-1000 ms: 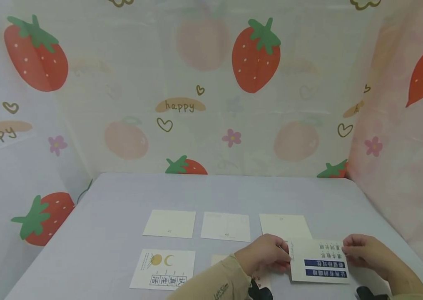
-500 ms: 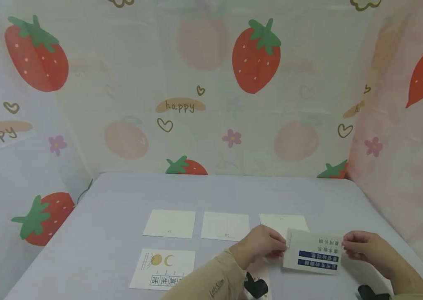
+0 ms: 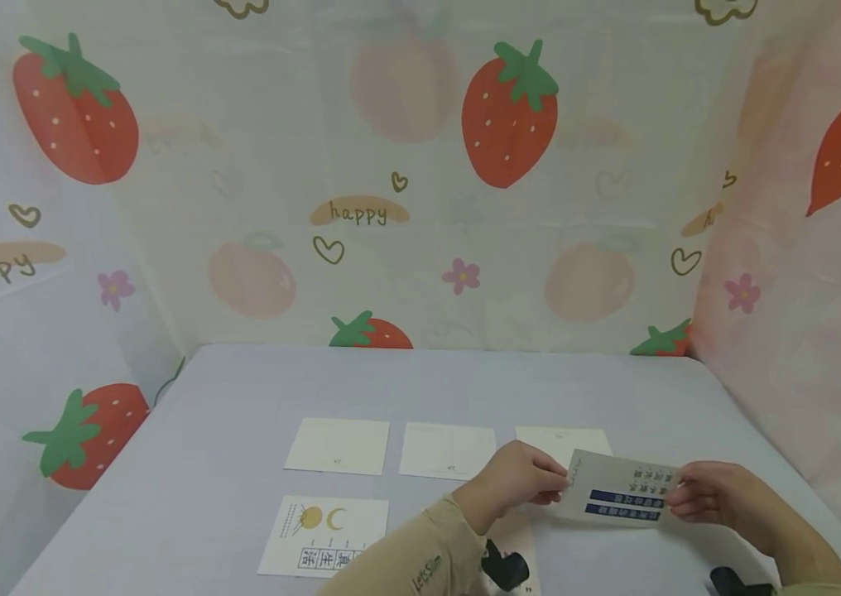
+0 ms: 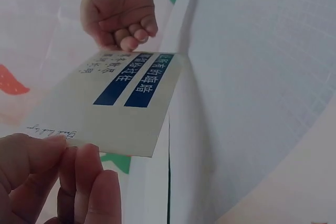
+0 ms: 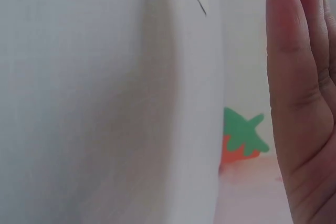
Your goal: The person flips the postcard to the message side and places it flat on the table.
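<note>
White table (image 3: 420,385), left fingers (image 4: 44,153) pinching a printed card (image 4: 115,129), right fingers (image 3: 692,497) with grip unclear, sleeve (image 3: 420,550) partly hiding sun-printed card (image 3: 324,530)

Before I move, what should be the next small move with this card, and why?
Probably turn the blue-barred card over: your left hand pinches its edge, it is raised off the table with the printed side showing, and the three far-row cards show nearly blank faces.
</note>
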`<state>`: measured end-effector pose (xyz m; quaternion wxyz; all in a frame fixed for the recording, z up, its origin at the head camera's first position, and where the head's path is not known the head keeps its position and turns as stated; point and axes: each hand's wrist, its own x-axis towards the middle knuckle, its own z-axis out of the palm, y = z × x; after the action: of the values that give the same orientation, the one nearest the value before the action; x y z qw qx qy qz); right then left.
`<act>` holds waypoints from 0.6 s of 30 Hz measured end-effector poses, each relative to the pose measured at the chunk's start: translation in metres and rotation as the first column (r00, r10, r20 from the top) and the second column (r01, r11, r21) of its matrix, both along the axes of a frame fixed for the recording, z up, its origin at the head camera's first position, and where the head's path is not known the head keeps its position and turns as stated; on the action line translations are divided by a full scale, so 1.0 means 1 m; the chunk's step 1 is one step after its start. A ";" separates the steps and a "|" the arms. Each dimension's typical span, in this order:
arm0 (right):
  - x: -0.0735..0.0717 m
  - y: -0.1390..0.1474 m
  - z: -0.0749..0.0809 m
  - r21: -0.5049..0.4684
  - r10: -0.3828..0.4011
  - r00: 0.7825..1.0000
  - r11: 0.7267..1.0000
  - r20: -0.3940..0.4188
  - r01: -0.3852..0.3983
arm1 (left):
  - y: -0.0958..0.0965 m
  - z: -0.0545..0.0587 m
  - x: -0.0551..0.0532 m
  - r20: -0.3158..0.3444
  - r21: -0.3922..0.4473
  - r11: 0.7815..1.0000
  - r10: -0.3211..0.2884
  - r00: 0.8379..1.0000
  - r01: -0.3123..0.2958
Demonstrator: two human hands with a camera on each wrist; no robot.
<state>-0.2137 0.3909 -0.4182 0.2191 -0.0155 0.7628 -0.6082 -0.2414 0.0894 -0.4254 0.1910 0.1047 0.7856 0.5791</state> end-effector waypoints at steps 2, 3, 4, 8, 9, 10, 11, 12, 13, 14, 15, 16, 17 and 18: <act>-0.001 0.000 0.001 -0.018 0.013 1.000 1.000 0.016 -0.013 | 0.000 -0.001 0.000 -0.004 0.000 1.000 -0.002 1.000 0.002; -0.001 0.000 0.002 -0.026 0.015 1.000 1.000 0.026 -0.014 | -0.001 -0.001 -0.001 -0.006 0.001 1.000 -0.002 1.000 0.002; -0.001 0.000 0.002 -0.029 0.019 0.999 0.999 0.032 -0.018 | -0.001 -0.001 -0.001 -0.010 -0.001 1.000 -0.006 1.000 0.006; 0.000 0.000 0.001 -0.036 0.015 0.998 0.999 0.059 -0.013 | -0.001 -0.002 -0.001 -0.032 -0.001 1.000 -0.024 0.999 0.024; 0.000 0.000 0.000 -0.034 0.014 0.998 0.999 0.061 -0.012 | -0.002 -0.002 -0.001 -0.036 -0.001 1.000 -0.028 0.999 0.028; 0.000 0.000 -0.002 -0.033 0.018 0.998 0.999 0.056 -0.017 | -0.002 -0.002 -0.001 -0.040 -0.001 0.999 -0.034 0.999 0.034; 0.000 0.000 -0.003 -0.032 0.018 0.999 0.999 0.051 -0.017 | -0.002 -0.002 -0.001 -0.042 -0.002 0.999 -0.036 0.998 0.036; 0.000 0.001 -0.004 -0.031 0.022 0.999 0.999 0.043 -0.021 | -0.002 -0.002 0.000 -0.044 -0.005 0.999 -0.038 0.998 0.038; 0.000 0.001 -0.006 -0.033 0.023 0.999 0.999 0.038 -0.022 | -0.002 -0.002 0.000 -0.046 -0.008 0.999 -0.040 0.998 0.040; -0.001 0.001 -0.007 -0.036 0.026 0.999 0.999 0.034 -0.025 | -0.002 -0.002 0.000 -0.046 -0.009 0.999 -0.041 0.998 0.041; -0.001 0.001 -0.008 -0.041 0.034 0.999 0.999 0.024 -0.032 | -0.002 -0.002 0.001 -0.047 -0.009 0.999 -0.038 0.998 0.038; -0.001 0.001 -0.009 -0.047 0.038 0.999 0.998 0.017 -0.037 | -0.001 -0.003 0.001 -0.049 -0.011 0.999 -0.035 0.998 0.035; -0.001 0.002 -0.010 -0.053 0.038 0.999 0.998 0.018 -0.037 | -0.001 -0.003 0.001 -0.049 -0.011 0.999 -0.033 0.998 0.032; -0.001 0.002 -0.010 -0.061 0.042 0.999 0.997 0.016 -0.041 | -0.001 -0.004 0.001 -0.048 -0.010 1.000 -0.030 0.998 0.029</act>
<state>-0.2148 0.3926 -0.4286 0.2378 -0.0328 0.7415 -0.6266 -0.2400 0.0882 -0.4291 0.1810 0.1294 0.7912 0.5696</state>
